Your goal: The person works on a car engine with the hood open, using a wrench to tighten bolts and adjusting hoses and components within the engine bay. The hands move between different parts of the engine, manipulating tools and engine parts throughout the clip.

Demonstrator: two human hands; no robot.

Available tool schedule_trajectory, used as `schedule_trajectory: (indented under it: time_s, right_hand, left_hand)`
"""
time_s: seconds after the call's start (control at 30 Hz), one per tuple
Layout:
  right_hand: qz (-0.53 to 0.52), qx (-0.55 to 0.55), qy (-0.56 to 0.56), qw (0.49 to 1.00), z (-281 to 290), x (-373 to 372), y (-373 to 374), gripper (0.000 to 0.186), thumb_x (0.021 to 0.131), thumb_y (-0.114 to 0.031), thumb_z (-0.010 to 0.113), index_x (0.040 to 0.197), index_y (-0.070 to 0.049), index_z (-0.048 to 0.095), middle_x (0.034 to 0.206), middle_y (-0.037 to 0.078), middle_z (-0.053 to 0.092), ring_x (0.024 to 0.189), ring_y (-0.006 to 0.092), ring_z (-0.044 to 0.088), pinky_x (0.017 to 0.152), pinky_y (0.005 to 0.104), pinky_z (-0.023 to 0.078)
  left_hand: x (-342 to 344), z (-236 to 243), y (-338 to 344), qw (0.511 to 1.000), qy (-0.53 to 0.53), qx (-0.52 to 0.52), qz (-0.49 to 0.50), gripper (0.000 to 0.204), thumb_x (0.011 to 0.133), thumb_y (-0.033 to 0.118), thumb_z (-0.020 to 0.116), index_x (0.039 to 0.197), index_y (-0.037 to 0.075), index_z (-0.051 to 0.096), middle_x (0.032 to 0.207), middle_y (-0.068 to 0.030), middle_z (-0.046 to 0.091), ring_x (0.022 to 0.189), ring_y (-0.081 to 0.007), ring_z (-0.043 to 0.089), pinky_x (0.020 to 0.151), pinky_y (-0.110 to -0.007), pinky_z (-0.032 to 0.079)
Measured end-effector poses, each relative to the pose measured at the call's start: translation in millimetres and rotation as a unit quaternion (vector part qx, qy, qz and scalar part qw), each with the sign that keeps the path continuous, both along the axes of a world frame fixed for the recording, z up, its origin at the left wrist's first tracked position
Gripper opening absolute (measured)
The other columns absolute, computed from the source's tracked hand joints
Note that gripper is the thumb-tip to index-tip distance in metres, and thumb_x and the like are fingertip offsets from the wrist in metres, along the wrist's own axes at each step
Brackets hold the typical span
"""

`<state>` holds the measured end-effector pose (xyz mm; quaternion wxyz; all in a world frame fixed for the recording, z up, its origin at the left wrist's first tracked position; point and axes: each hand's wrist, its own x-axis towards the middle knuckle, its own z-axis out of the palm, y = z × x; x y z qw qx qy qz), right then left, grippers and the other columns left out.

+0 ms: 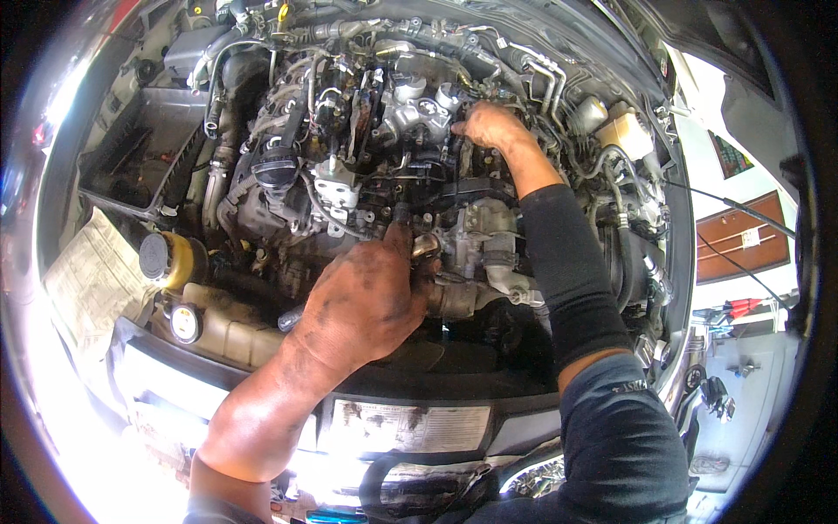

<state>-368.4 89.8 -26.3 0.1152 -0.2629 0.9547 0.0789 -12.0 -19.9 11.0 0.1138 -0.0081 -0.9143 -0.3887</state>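
I look down into an open engine bay. My greasy left hand point(367, 301) is at the front middle of the engine point(349, 175), closed around a metal tool whose handle end point(291, 319) sticks out to the left. Its forefinger points up along a dark shaft point(401, 214) set against the engine. My right hand point(493, 127), on an arm in a black sleeve point(567, 262), reaches to the back of the engine. Its bent fingers touch parts beside a silver housing point(419, 113). What those fingers hold is hidden.
An open black air filter box point(140, 148) sits at the left, with a yellow-capped reservoir point(170, 258) and a round cap point(185, 321) below it. A white tank point(624, 131) stands at the right. Paper point(92, 279) covers the left fender. A labelled front panel point(410, 428) runs along the near edge.
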Motion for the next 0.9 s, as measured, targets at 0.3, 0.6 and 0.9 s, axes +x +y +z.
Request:
schedule_trajectory:
  time_s: [0.3, 0.6, 0.9]
  right_hand:
    - [0.01, 0.039, -0.053, 0.998, 7.7, -6.2, 8.6, 0.071, 0.094, -0.056, 0.072, 0.139, -0.003, 0.062, 0.13, 0.023, 0.07, 0.122, 0.0365, 0.068, 0.107, 0.047, 0.05]
    - [-0.008, -0.049, -0.054, 0.997, 6.0, 0.1, 10.5, 0.043, 0.098, -0.039, 0.066, 0.122, -0.005, 0.075, 0.128, 0.02, 0.072, 0.117, 0.0381, 0.07, 0.104, 0.0471, 0.052]
    - [0.001, -0.056, -0.026, 0.998, 5.1, 3.8, 9.1, 0.036, 0.085, -0.015, 0.064, 0.117, -0.005, 0.078, 0.13, 0.02, 0.071, 0.117, 0.0376, 0.071, 0.099, 0.0466, 0.056]
  left_hand:
    - [4.2, 2.3, 0.3, 0.997, 0.073, -0.04, 0.004, 0.04, 0.091, 0.017, 0.07, 0.118, -0.009, 0.059, 0.079, -0.0264, 0.066, 0.079, -0.0464, 0.067, 0.071, -0.053, 0.055]
    - [1.4, 1.5, 4.7, 0.986, 0.14, -0.094, -0.014, 0.04, 0.092, 0.015, 0.076, 0.12, -0.01, 0.061, 0.089, -0.0282, 0.065, 0.083, -0.0459, 0.065, 0.073, -0.052, 0.053]
    - [-2.0, 17.5, 8.5, 0.999, 0.031, -0.013, -0.024, 0.031, 0.096, 0.015, 0.072, 0.114, -0.007, 0.059, 0.092, -0.029, 0.066, 0.085, -0.0497, 0.063, 0.073, -0.054, 0.049]
